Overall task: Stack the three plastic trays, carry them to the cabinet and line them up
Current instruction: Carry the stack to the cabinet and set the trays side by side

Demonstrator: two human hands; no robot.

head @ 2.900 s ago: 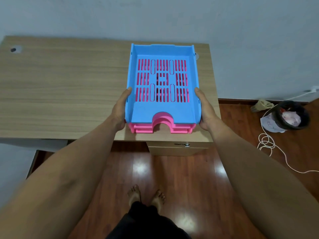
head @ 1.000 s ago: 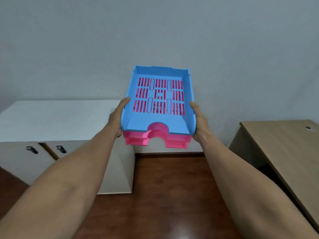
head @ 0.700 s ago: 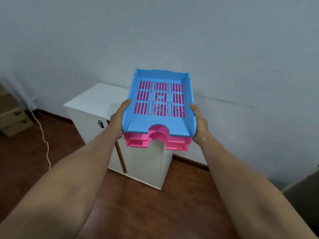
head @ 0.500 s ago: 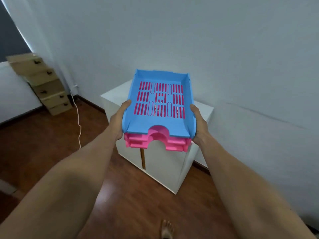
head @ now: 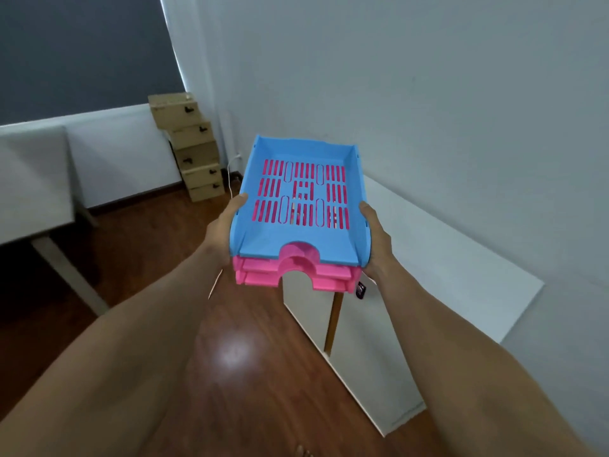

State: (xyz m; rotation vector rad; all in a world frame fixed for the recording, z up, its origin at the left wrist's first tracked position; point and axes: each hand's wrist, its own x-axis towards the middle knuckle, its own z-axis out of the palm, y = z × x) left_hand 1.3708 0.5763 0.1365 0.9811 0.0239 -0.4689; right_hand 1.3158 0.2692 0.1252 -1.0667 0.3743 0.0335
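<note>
Three nested trays held in the air, between both hands, out in front of the chest. Blue tray (head: 298,235) on top, slotted floor showing pink through the slots. Two pink trays (head: 263,273) underneath, front edges stepped out below the blue one, arched cut-outs lined up.

Left hand (head: 221,232) pressed on the left wall of the stack, thumb along the blue rim, fingers wrapped under and hidden. Right hand (head: 375,235) mirrored on the right wall, thumb on the rim, fingers out of sight below. Both clamped on the stack; stack roughly level, far end tipped slightly up.

White cabinet (head: 461,278) below and to the right of the stack, against the grey wall, top bare. Doors facing the wood floor (head: 230,374), dark handle (head: 360,289) just under the stack's near right corner. Stack overhanging the cabinet's near-left end, not touching it.

Background left: pile of brown cardboard boxes (head: 194,150) in the corner, white cable (head: 229,179) beside it, white bench (head: 33,179) at the left edge.
</note>
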